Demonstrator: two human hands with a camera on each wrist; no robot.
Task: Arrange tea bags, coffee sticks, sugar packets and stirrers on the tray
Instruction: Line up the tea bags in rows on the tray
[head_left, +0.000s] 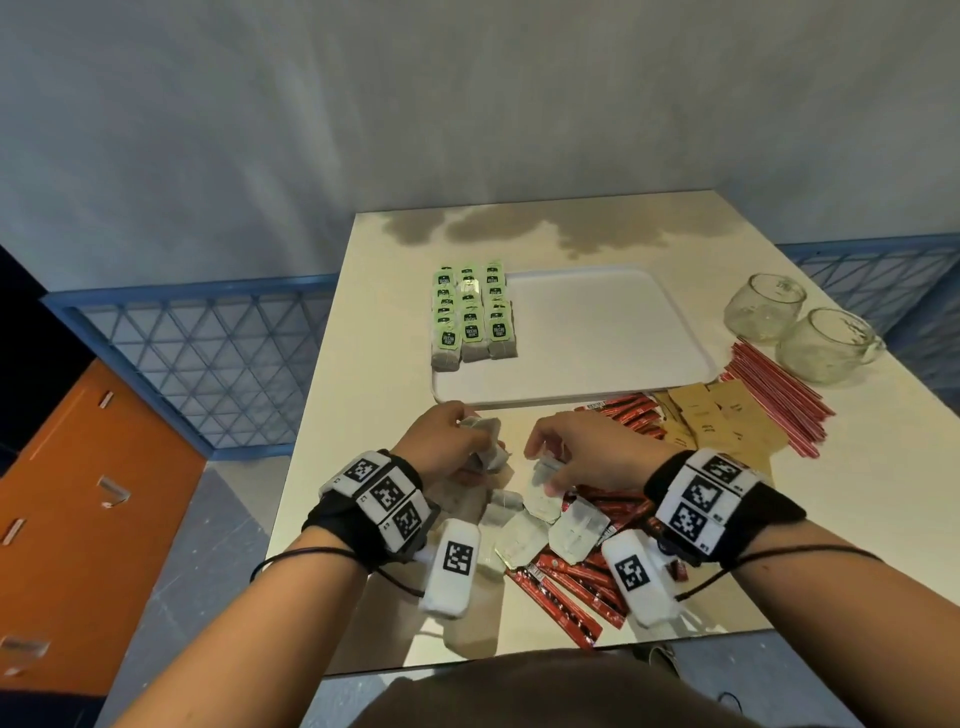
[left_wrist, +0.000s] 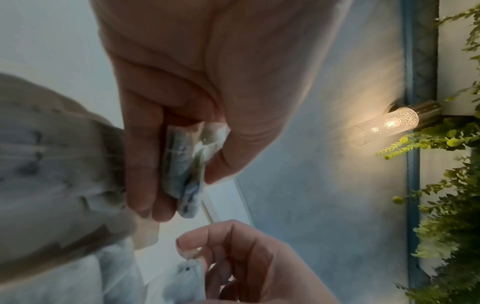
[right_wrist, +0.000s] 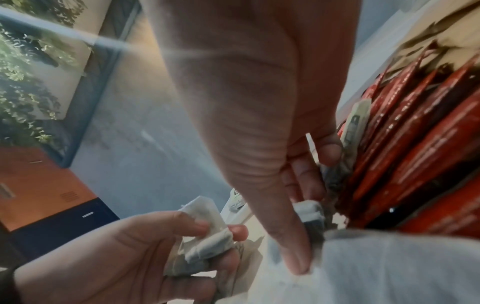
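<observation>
tea bags (head_left: 471, 312) on tray (head_left: 597, 338) left

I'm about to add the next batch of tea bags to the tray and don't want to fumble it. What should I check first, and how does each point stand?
1. Left hand grips a small stack of tea bags: ok.
2. Right hand pinches one tea bag: ok.
3. Tray has bare room beside the three tea bag rows: ok.
4. Stack edges aligned: cannot tell, blurred.
5. Loose tea bags clear of the coffee sticks: not ok, they overlap.
</observation>
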